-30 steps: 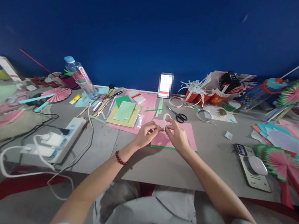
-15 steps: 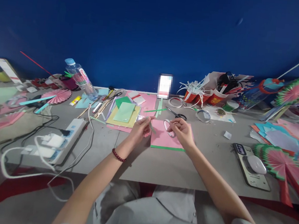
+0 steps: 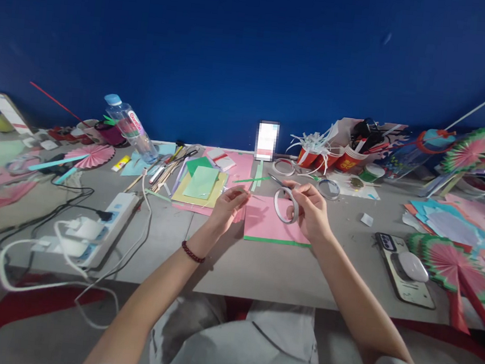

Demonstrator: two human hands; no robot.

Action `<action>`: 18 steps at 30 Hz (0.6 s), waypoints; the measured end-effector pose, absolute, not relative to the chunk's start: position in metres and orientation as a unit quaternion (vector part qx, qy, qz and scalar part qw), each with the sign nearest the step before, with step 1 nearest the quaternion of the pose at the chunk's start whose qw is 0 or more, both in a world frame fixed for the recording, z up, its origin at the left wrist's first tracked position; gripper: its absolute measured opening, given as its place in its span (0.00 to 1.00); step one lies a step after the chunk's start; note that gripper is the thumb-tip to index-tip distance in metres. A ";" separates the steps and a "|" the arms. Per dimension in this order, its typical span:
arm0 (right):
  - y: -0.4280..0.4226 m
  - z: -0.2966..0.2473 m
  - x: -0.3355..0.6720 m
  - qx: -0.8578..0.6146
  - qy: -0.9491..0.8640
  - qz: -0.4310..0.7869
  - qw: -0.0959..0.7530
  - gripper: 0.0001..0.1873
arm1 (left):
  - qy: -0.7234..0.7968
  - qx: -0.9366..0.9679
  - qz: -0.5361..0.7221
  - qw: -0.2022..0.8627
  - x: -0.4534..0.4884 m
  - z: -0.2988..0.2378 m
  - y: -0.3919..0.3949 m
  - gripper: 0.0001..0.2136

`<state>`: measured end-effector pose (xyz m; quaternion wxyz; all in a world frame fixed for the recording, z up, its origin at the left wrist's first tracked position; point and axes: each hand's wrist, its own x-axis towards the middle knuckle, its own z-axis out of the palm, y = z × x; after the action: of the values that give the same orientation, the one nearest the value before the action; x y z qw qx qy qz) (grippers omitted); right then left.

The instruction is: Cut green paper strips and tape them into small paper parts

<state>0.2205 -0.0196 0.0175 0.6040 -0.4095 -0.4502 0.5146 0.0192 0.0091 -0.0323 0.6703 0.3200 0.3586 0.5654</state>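
Note:
My left hand (image 3: 230, 206), fingers pinched together, holds a thin pale strip (image 3: 258, 198) that sticks out toward the right; whether it joins the roll I cannot tell. A narrow roll of tape (image 3: 277, 213) hangs tilted from my right hand (image 3: 311, 211), gripped at its right side. Beneath both lies a pink paper sheet (image 3: 264, 227) with a green strip (image 3: 277, 241) along its near edge. The scissors (image 3: 276, 179) lie just behind my right hand, which hides most of them.
Stacked coloured paper (image 3: 202, 182) lies left of the pink sheet. A power strip (image 3: 112, 224) with cables and a water bottle (image 3: 131, 128) stand further left. To the right are a phone (image 3: 402, 283), paper fans (image 3: 453, 265) and red cups (image 3: 350, 161). A blurred white screen (image 3: 266, 141) stands behind.
My right hand has shifted slightly right with the tape roll, which now shows more fully and tilts toward me. It now covers the scissors' handles. My left hand has barely moved.

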 end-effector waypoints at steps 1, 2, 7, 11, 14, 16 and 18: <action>-0.021 0.021 0.219 -0.404 -0.438 0.536 0.598 0.14 | 0.362 0.318 0.571 0.665 0.019 -0.032 0.009 0.16; -0.023 0.023 0.217 -0.402 -0.428 0.554 0.590 0.15 | 0.370 0.318 0.575 0.657 0.019 -0.032 0.009 0.15; -0.032 0.024 0.195 -0.397 -0.434 0.617 0.523 0.15 | 0.446 0.365 0.562 0.594 0.018 -0.029 0.005 0.12; -0.036 0.014 0.176 -0.410 -0.448 0.622 0.495 0.17 | 0.452 0.440 0.538 0.560 0.019 -0.023 -0.002 0.12; -0.037 0.006 0.170 -0.426 -0.452 0.619 0.480 0.20 | 0.431 0.470 0.529 0.560 0.021 -0.021 -0.006 0.11; -0.038 0.002 0.170 -0.435 -0.452 0.619 0.472 0.20 | 0.435 0.478 0.521 0.558 0.022 -0.022 -0.007 0.11; -0.038 -0.002 0.171 -0.443 -0.454 0.612 0.473 0.21 | 0.445 0.483 0.511 0.555 0.024 -0.025 -0.008 0.10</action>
<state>0.1705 -0.0384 -0.0023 0.4732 -0.4425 -0.4539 0.6117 0.0237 -0.0083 -0.0247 0.5545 0.4829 0.4452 0.5110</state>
